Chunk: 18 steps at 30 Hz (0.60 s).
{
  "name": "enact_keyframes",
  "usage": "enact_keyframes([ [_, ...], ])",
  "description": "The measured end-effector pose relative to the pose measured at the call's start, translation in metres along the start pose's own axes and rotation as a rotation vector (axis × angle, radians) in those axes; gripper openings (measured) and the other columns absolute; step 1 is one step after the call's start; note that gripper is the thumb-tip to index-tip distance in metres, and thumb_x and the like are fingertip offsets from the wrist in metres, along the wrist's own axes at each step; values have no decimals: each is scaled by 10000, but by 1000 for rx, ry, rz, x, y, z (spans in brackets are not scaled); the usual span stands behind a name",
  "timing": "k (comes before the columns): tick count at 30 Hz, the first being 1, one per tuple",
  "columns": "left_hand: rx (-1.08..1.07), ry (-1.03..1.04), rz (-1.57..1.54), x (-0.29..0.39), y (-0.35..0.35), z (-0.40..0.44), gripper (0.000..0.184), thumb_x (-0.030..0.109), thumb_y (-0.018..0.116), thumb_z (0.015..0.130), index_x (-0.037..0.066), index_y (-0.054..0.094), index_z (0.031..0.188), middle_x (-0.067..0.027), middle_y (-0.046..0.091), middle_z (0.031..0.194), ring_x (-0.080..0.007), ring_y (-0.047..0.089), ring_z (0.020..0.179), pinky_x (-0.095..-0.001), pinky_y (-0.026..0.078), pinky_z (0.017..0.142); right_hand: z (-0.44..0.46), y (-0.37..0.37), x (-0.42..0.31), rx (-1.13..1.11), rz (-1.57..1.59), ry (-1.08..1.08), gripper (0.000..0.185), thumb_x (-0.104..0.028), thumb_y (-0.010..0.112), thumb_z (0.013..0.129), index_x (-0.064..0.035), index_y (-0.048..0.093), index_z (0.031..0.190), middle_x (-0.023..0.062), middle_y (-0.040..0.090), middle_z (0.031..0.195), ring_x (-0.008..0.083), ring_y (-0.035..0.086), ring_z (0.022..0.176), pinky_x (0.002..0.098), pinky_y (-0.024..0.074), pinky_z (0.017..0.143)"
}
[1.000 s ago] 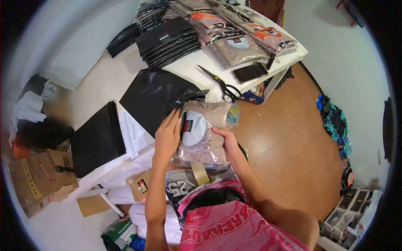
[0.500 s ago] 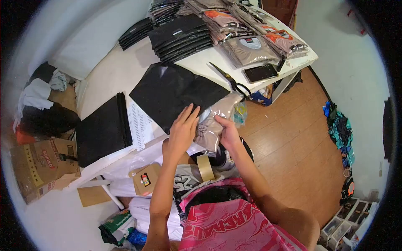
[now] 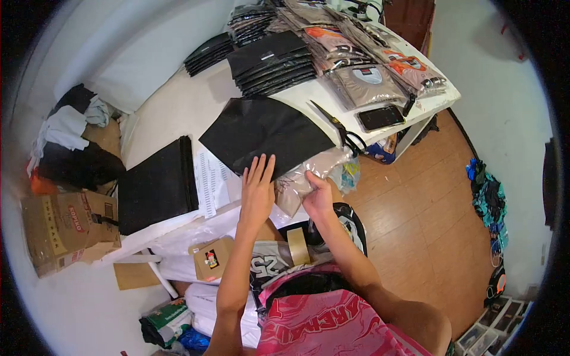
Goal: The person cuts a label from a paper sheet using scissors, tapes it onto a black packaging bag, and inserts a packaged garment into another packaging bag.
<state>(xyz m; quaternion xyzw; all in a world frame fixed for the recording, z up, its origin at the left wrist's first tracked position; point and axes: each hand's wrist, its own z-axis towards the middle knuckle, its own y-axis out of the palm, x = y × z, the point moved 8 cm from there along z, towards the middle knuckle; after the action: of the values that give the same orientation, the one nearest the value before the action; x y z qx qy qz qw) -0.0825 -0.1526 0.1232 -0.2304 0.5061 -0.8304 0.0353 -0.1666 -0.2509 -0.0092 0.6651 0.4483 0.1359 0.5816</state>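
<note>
Brown cardboard box [image 3: 71,228]: "KOPIKO" on a red label, "TWIN PACK" running along one side. Grey fabric with white-outlined digits [image 3: 265,268]: "25". Pink patterned cloth [image 3: 332,323]: big red capitals (not fully legible). White printed paper sheet [image 3: 208,178]: rows of print, too small to read.

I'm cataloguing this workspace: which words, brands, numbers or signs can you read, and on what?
"KOPIKO": on the cardboard box.
"TWIN PACK": also on that box.
"25": on the grey fabric at the lap.
Probably "AREHAUS", upside down: on the pink shirt.
Too small or blurred to read: print on the white sheet, labels on the stacked packets, handwriting on the held packet.
</note>
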Motion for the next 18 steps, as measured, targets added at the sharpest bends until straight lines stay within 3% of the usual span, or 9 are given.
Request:
enact_keyframes([
  [1,12,-16,1,-6,3,-3,632,-38,524,803,59,415,1419,-212,417,1436,-375,359,1353,-508,252,1123,1,-7,3,11,13,13,302,-93,619,854,-66,588,1153,67,659,1095,241,616,1041,432,446,983],
  [4,47,-77,144,-22,11,-16,650,-66,521,780,50,422,1412,-213,419,1435,-374,355,1358,-509,262,1117,-3,-16,6,25,20,29,309,-99,624,848,-61,590,1153,77,659,1106,261,602,1072,451,424,1004],
  [6,61,-136,130,-32,13,-23,674,-92,508,759,51,425,1413,-212,414,1439,-384,357,1355,-502,276,1112,-7,-17,6,63,56,61,285,-58,628,843,-90,581,1122,37,646,1057,215,617,999,413,475,932],
  [11,137,-232,96,-43,4,-34,745,-160,521,690,49,444,1401,-220,407,1441,-401,354,1352,-462,326,1097,-14,-16,6,89,68,72,286,-79,633,838,-100,601,1121,39,653,1057,224,614,1007,421,458,947],
  [15,155,-234,151,-42,-2,-38,711,-133,526,702,60,471,1384,-202,423,1436,-366,372,1353,-469,349,1076,-17,-22,10,87,59,63,271,-124,635,840,-108,623,1110,46,661,1057,226,612,1006,426,449,935],
  [18,283,-276,74,-46,-16,-44,725,-152,509,679,70,499,1369,-205,415,1443,-375,385,1341,-455,356,1075,-25,-22,7,66,71,55,273,-139,633,844,-103,622,1115,49,659,1071,232,605,1019,447,441,935],
])
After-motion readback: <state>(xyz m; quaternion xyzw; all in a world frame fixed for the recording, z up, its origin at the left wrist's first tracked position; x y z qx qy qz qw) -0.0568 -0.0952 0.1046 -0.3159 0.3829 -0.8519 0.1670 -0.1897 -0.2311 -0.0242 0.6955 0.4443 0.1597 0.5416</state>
